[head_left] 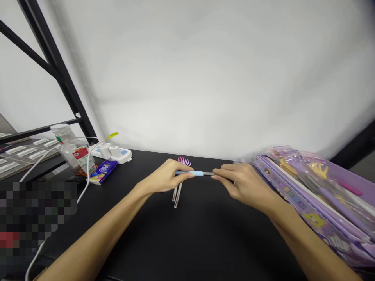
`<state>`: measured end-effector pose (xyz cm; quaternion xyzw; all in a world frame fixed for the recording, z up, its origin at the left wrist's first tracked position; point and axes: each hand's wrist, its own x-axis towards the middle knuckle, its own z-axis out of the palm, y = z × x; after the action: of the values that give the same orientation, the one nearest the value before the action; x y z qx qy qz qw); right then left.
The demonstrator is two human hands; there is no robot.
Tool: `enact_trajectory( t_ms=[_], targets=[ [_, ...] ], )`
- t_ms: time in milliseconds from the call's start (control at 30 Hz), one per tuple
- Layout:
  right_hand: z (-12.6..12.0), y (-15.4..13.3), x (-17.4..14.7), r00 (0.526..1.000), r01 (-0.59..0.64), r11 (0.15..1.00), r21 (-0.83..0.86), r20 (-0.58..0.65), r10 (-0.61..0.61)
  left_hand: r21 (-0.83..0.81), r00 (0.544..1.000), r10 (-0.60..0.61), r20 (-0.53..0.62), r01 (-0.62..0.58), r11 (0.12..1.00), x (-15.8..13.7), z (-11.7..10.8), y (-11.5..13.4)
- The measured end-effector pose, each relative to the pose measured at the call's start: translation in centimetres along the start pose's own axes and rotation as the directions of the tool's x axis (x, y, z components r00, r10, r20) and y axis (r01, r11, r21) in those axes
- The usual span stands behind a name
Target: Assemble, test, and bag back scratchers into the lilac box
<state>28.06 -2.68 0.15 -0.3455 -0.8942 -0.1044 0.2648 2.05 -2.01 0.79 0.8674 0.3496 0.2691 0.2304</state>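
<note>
Between my two hands a slim light blue handle (198,173) lies level above the black table, with a thin metal rod (208,174) coming out of its right end. My left hand (165,175) pinches the blue handle between thumb and fingers. On the other side, my right hand (243,181) is closed on the metal rod, and its fingertips hide the rod's far end. Behind and below my left hand lie back scratchers (177,195) with silver rods; pink and purple claw heads show above it.
A purple box (293,195) of bagged back scratchers stands at the right. Toward the left are a clear plastic jar (70,146), a blue packet (104,169), a white power strip (124,156) and a looping white cable (88,171). A white wall rises behind the table.
</note>
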Motion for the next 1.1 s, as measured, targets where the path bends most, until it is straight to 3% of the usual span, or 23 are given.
enact_trajectory(
  t_ms=[167, 333, 433, 500, 533, 633, 700, 767, 900, 1100],
  targets=[
    [-0.6, -0.2, 0.1, 0.971, -0.201, 0.955, 0.220, 0.175, 0.165, 0.161, 0.983, 0.184, -0.006, -0.181, 0.970, 0.0, 0.7, -0.2],
    [-1.2, 0.1, 0.4, 0.851, -0.475, 0.793, 0.382, 0.428, 0.304, 0.461, 0.959, 0.279, -0.056, -0.223, 0.859, -0.1, 1.4, -0.1],
    [-1.0, 0.3, 0.4, 0.791, -0.559, 0.717, 0.416, 0.527, 0.311, 0.618, 0.954, 0.298, -0.026, -0.219, 0.756, -0.1, 1.6, 0.3],
    [-0.7, 0.3, 0.2, 0.809, -0.520, 0.754, 0.401, 0.516, 0.283, 0.669, 0.963, 0.267, 0.020, -0.211, 0.713, -0.1, 1.5, 0.7],
    [-0.5, 0.2, 0.2, 0.846, -0.462, 0.802, 0.377, 0.459, 0.272, 0.669, 0.970, 0.241, 0.034, -0.201, 0.715, -0.1, 1.4, 0.8],
    [0.3, -0.2, 0.1, 0.975, -0.188, 0.970, 0.153, 0.151, 0.165, 0.527, 0.990, 0.135, 0.037, -0.134, 0.839, -0.3, 0.9, 1.2],
    [0.9, -0.6, 0.1, 1.000, -0.024, 0.999, -0.044, 0.015, 0.024, 0.354, 0.997, 0.044, 0.065, -0.064, 0.933, -0.4, 0.7, 1.1],
    [1.3, -0.8, 0.1, 0.997, 0.070, 0.984, -0.162, -0.001, -0.071, 0.264, 0.995, -0.001, 0.100, -0.026, 0.964, -0.5, 0.7, 0.8],
    [1.8, -0.9, 0.0, 0.997, 0.055, 0.984, -0.168, 0.055, -0.046, 0.399, 0.995, 0.095, 0.031, -0.099, 0.912, -0.2, 1.6, 0.2],
    [1.4, -1.0, 0.0, 0.984, -0.129, 0.983, 0.130, 0.139, 0.111, 0.645, 0.978, 0.209, -0.021, -0.146, 0.750, -0.2, 2.9, -0.1]
  ],
)
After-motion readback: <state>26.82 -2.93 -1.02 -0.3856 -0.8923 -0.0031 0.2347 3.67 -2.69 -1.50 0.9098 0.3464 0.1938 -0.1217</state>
